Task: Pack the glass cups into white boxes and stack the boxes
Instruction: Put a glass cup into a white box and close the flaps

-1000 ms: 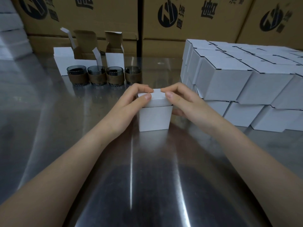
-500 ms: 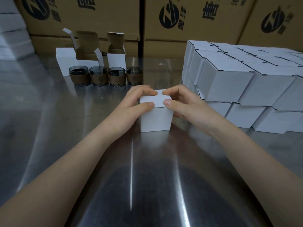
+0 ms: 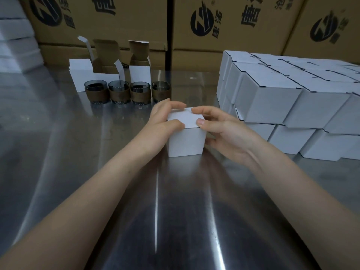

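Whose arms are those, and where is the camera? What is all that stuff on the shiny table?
There is no machine here. Those are a person's two arms. The camera sits on their head, so you look down at what they see. The left hand and the right hand both hold a small white box, with fingertips on its top. It stands on a metal table. Behind it, four glass cups with brown bands wait in a row, with open white boxes behind them. On the right is a stack of closed white boxes. Big brown cartons stand at the back.
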Available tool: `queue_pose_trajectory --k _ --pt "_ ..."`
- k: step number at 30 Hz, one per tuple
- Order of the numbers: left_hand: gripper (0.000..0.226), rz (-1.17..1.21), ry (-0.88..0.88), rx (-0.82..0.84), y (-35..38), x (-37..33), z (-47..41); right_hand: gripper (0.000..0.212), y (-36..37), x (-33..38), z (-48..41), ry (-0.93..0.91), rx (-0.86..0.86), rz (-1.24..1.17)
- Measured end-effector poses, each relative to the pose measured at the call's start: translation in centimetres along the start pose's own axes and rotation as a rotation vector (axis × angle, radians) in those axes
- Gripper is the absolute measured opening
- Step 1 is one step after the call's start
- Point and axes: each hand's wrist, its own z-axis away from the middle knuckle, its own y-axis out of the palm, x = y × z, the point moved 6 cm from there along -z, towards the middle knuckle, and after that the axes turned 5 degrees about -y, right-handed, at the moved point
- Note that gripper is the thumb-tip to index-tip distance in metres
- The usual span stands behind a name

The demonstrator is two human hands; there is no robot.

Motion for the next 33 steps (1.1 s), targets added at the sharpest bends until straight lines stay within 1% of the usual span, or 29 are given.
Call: queue_pose_trajectory --k 4,6,7,9,13,15,17,19,21,24,26,29,33 --pt "0.062 -0.013 -0.047 -0.034 -0.1 0.0 -0.2 0.021 0.2 -0.3 -0.1 0.0 -0.062 -0.045" --pt "0.069 -0.002 -0.065 -0.056 -0.3 0.1 -0.4 0.019 0.1 -0.6 -0.1 -0.018 -0.102 -0.003" --pt "0.07 0.01 -0.072 -0.074 -0.4 0.2 -0.4 0.017 0.1 -0.6 -0.1 -0.039 -0.136 0.055" --pt "0.063 0.034 -0.069 -0.131 -0.7 0.6 -0.4 0.016 0.1 -0.4 0.0 -0.137 -0.235 0.252" --pt "0.045 0.051 -0.018 -0.27 -1.1 1.3 -0.2 0.013 1.4 1.6 1.4 -0.528 -0.437 0.824" --pt "0.038 0.051 0.002 -0.321 -1.3 1.6 0.0 0.019 2.7 2.1 2.1 -0.696 -0.427 1.052" --pt "0.032 0.032 0.025 -0.339 -1.5 1.7 0.1 0.031 4.1 1.9 2.3 -0.754 -0.33 1.183" --pt "0.027 -0.016 0.047 -0.33 -1.5 1.8 0.1 0.042 5.0 1.5 2.2 -0.737 -0.253 1.333" --pt "0.023 -0.053 0.054 -0.332 -1.6 2.0 -0.1 0.048 5.2 1.2 1.7 -0.681 -0.219 1.497" --pt "0.026 -0.133 0.064 -0.324 -1.5 1.9 -0.1 0.053 4.9 0.8 0.7 -0.57 -0.21 1.721" --pt "0.029 -0.245 0.081 -0.301 -1.1 1.6 0.1 0.053 4.7 0.8 -0.4 -0.496 -0.227 1.836" --pt "0.017 -0.385 0.125 -0.266 -0.4 0.7 0.8 0.045 4.1 1.1 -2.6 -0.408 -0.242 1.853" --pt "0.013 -0.553 0.232 -0.244 0.2 -0.6 1.9 0.054 2.9 1.2 -6.2 -0.261 -0.219 1.853"
